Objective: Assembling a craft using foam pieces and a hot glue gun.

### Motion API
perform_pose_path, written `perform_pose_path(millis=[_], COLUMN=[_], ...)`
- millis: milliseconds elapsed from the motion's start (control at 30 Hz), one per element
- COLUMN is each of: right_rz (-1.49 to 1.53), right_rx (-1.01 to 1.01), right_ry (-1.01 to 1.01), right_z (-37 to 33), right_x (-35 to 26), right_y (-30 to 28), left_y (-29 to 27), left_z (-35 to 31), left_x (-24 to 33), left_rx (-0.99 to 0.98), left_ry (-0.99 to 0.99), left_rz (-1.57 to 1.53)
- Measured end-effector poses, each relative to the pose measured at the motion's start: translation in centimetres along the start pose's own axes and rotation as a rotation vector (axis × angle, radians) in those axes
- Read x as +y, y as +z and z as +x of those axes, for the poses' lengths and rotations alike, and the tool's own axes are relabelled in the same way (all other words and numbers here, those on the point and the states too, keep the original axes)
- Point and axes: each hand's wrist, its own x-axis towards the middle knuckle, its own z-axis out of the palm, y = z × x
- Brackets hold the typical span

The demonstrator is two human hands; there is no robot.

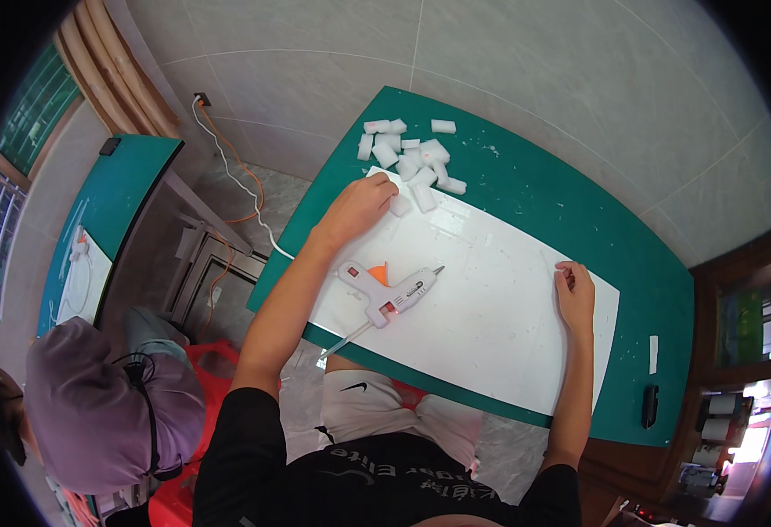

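My left hand (361, 207) reaches over the far left corner of the white board (482, 307). Its fingers are bent together at a white foam block (399, 205), which they seem to grip; the fingertips are partly hidden. Just beyond lies a loose heap of white foam blocks (410, 158), some on the board's edge and some on the green tabletop. My right hand (576, 294) rests near the board's right edge with its fingers curled; what they hold, if anything, cannot be made out. Between my arms a white glue gun (390, 294) with an orange part lies on its side.
The board lies on a green table (526, 184) against a tiled wall. A white strip (653, 355) and a black object (650, 407) are at its right end. The white cord (254, 195) runs left to a wall socket. Another person (113, 404) sits at a second green table (122, 176).
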Motion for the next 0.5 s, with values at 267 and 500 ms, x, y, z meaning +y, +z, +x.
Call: perform_pose_path(millis=[267,500], right_rz=[-0.005,0.008], right_rx=[0.007,-0.015], right_ry=[-0.012,0.007], right_z=[0.06,-0.08], right_x=[-0.4,-0.62], right_y=[-0.15,-0.07], left_y=[-0.63,-0.65], left_z=[-0.08,-0.15], left_x=[0.28,0.12], left_rx=[-0.051,-0.049], left_ry=[-0.001,-0.054], left_rz=[-0.096,-0.107])
